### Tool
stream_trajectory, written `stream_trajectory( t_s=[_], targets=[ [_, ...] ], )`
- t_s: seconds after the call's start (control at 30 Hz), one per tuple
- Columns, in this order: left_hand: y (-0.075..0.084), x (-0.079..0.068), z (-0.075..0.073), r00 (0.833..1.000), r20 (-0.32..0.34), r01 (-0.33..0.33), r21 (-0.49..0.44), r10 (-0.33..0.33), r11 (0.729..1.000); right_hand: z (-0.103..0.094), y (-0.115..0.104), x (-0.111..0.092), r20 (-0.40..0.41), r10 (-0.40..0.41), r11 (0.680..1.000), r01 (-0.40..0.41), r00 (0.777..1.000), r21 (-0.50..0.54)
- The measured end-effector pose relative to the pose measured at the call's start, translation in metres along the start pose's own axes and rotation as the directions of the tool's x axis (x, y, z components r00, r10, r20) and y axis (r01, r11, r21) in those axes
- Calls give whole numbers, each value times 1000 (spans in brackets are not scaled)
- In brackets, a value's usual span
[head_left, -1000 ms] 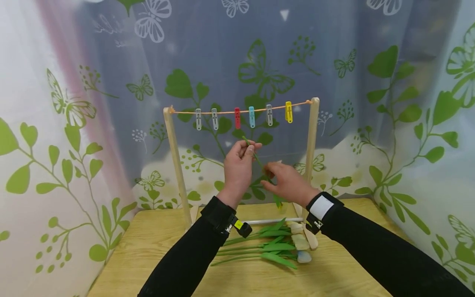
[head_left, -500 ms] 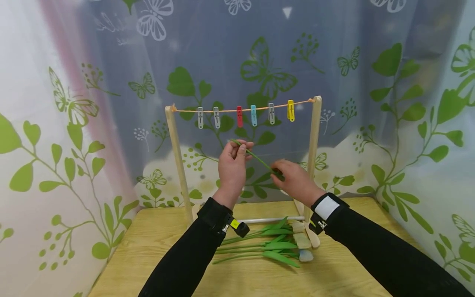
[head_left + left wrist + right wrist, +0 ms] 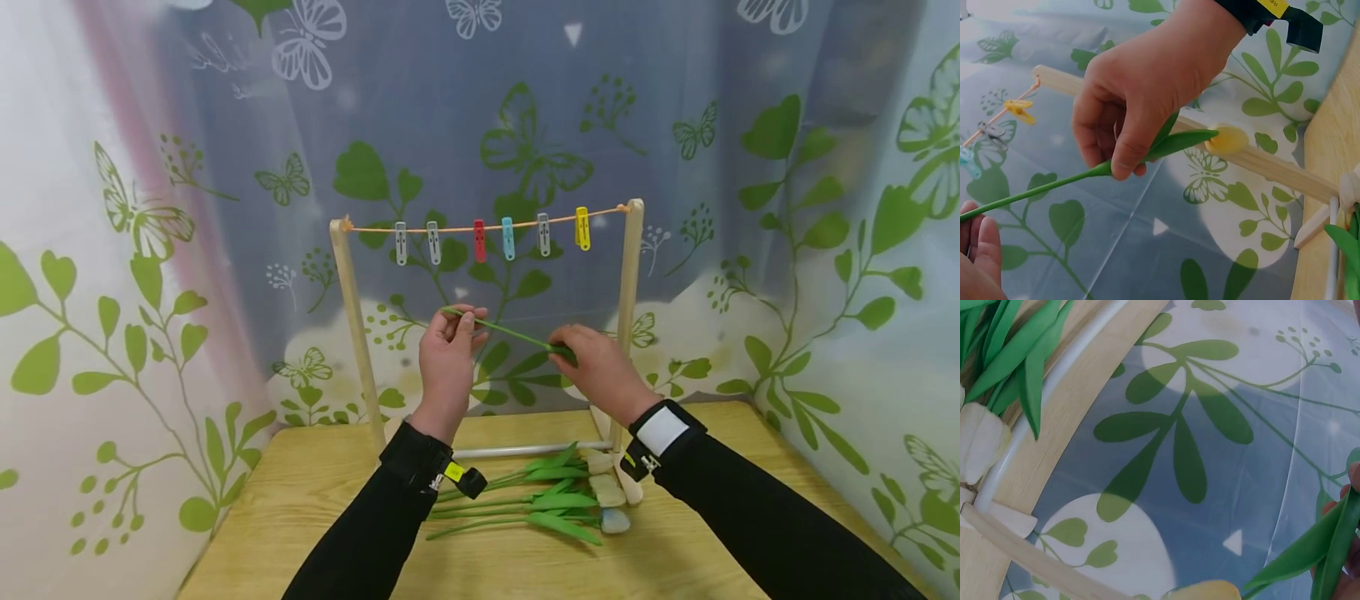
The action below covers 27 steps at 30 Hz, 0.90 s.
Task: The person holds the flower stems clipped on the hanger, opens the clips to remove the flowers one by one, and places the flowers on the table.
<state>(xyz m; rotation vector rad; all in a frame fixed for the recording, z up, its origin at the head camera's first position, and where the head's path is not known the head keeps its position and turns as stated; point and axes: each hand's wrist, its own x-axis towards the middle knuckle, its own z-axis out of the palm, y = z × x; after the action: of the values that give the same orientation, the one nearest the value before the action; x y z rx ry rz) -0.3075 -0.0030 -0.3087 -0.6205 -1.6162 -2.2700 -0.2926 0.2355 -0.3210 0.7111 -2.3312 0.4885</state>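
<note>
A yellow tulip (image 3: pixel 1227 139) with a green stem is held in the air between both hands, below the clothesline. My left hand (image 3: pixel 447 354) pinches the stem (image 3: pixel 1041 188) near its bare end. My right hand (image 3: pixel 600 367) grips the tulip where the leaves (image 3: pixel 1182 142) join the stem; in the left wrist view its thumb presses there and the bud points away past the fingers. In the head view, the right hand hides the bud. The right wrist view catches only the leaves (image 3: pixel 1300 553) and part of the bud (image 3: pixel 1207 590) at its lower edge.
A wooden frame (image 3: pixel 628 283) carries an orange string (image 3: pixel 457 229) with several pegs, among them a red peg (image 3: pixel 480 242), a blue peg (image 3: pixel 508 239) and a yellow peg (image 3: pixel 582 229). Several tulips (image 3: pixel 562 500) lie on the wooden table (image 3: pixel 300 500). A patterned curtain (image 3: pixel 225 333) surrounds it.
My left hand has moved left and slightly down, swinging the stem from steep to nearly level. My right hand has shifted slightly right, still gripping the tulip by the leaves.
</note>
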Motion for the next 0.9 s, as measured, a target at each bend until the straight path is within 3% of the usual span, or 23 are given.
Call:
stream_trajectory(
  t_s=[0.3, 0.5, 0.67, 0.9],
  targets=[
    [-1, -9, -23, 999, -32, 25, -49, -27, 998, -1, -11, 1, -28, -74, 997, 73, 997, -15],
    [-2, -9, -41, 998, -32, 52, 7, -51, 999, -4, -13, 2, -46, -122, 991, 119, 992, -52],
    [-1, -10, -56, 1000, -1, 23, 181, -23, 983, -4, -15, 5, -52, -169, 980, 162, 984, -118],
    [-3, -11, -75, 999, 51, -16, 458, -8, 889, -3, -15, 5, -74, -194, 966, 178, 978, -187]
  ],
)
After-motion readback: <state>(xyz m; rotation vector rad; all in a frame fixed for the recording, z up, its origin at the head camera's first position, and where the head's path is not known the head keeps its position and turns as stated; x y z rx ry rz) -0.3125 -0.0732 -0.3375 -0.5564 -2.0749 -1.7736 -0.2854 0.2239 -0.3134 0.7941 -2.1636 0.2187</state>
